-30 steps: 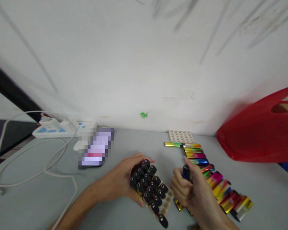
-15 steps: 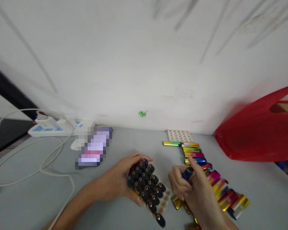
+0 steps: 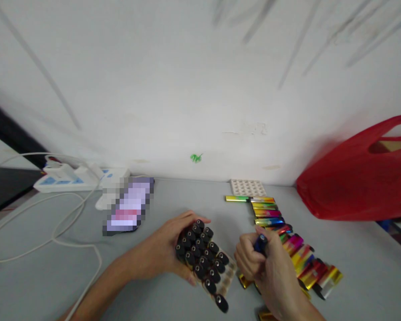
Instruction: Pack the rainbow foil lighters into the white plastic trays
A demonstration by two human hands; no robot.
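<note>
My left hand (image 3: 165, 252) grips the left side of a beige tray (image 3: 230, 273) that holds several black caps (image 3: 200, 258), tilted toward me above the grey table. My right hand (image 3: 265, 272) is closed around a dark blue stick (image 3: 261, 243), its tip poking out above my fingers. Just right of that hand, a row of several shiny multicoloured sticks (image 3: 292, 245) lies on the table, running from the wall toward me.
An empty white grid tray (image 3: 247, 187) sits against the wall. A red plastic bag (image 3: 357, 178) fills the right side. At the left lie a power strip (image 3: 76, 178), white cables (image 3: 53, 232) and a phone (image 3: 128, 207) with a blurred screen.
My right hand has shifted slightly left and down with the blue stick. The whole view has drifted a little; my left hand keeps its hold on the tray.
</note>
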